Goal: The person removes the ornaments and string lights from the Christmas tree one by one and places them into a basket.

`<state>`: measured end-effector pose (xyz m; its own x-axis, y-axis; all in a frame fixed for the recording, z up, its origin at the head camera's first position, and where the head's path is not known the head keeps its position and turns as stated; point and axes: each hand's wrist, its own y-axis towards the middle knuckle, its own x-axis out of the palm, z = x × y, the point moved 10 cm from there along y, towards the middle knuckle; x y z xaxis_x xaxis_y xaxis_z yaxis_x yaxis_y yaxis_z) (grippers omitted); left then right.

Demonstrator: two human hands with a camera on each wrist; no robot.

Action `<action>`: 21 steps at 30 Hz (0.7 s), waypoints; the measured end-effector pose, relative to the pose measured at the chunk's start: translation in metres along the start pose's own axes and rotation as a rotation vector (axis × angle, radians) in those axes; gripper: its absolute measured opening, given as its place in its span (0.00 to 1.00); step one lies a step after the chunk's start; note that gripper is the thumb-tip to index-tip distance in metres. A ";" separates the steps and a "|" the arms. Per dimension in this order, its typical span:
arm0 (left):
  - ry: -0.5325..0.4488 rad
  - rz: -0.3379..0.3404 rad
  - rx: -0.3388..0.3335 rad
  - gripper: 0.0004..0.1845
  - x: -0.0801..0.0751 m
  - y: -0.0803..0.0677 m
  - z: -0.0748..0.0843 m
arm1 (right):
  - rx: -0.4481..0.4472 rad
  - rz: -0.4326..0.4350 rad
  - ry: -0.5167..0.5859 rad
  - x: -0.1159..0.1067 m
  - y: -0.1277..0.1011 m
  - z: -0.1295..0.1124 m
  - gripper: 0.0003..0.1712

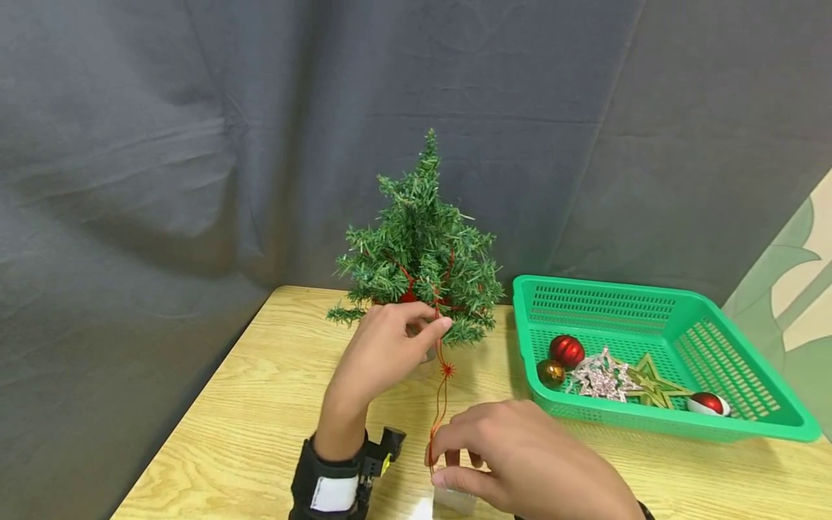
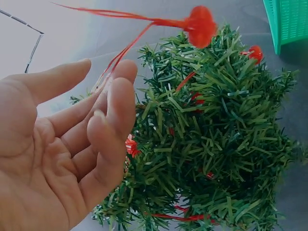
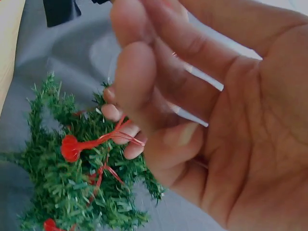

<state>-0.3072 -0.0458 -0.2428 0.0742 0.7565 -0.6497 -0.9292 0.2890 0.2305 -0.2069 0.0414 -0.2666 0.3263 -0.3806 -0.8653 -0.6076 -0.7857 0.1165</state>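
Note:
A small green artificial tree (image 1: 422,245) stands on the wooden table (image 1: 247,426). A thin red string (image 1: 442,397) with a red bead (image 1: 446,370) hangs from its branches toward me. My left hand (image 1: 432,328) reaches to the tree's lower branches, its fingers fairly straight and touching the string, thumb apart. In the left wrist view the left hand (image 2: 103,72) lies spread beside the tree (image 2: 211,144), under the bead (image 2: 201,25). My right hand (image 1: 437,462) pinches the string's lower end. In the right wrist view its fingers (image 3: 159,96) curl above the tree (image 3: 62,187) and bead (image 3: 70,147).
A green plastic basket (image 1: 650,426) sits right of the tree, holding a red ball (image 1: 567,350), a gold ball (image 1: 551,372), a silver snowflake (image 1: 601,375), a wooden star (image 1: 653,383) and a red-and-white ball (image 1: 708,403). A small clear box (image 1: 455,500) lies under my right hand. Grey cloth hangs behind.

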 end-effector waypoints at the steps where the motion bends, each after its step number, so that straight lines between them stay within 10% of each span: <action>1: -0.002 0.004 0.002 0.10 0.000 0.000 0.000 | 0.026 0.002 -0.009 -0.001 -0.001 0.003 0.10; 7: -0.024 0.007 0.002 0.10 -0.001 0.001 -0.003 | 0.114 0.090 -0.116 -0.014 -0.005 0.017 0.14; 21: -0.018 -0.052 -0.072 0.13 0.012 0.005 -0.011 | 0.119 -0.015 0.051 -0.008 -0.006 0.013 0.20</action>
<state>-0.3147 -0.0419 -0.2577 0.1285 0.7522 -0.6463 -0.9476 0.2853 0.1435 -0.2150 0.0553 -0.2671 0.3708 -0.3956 -0.8402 -0.6826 -0.7296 0.0422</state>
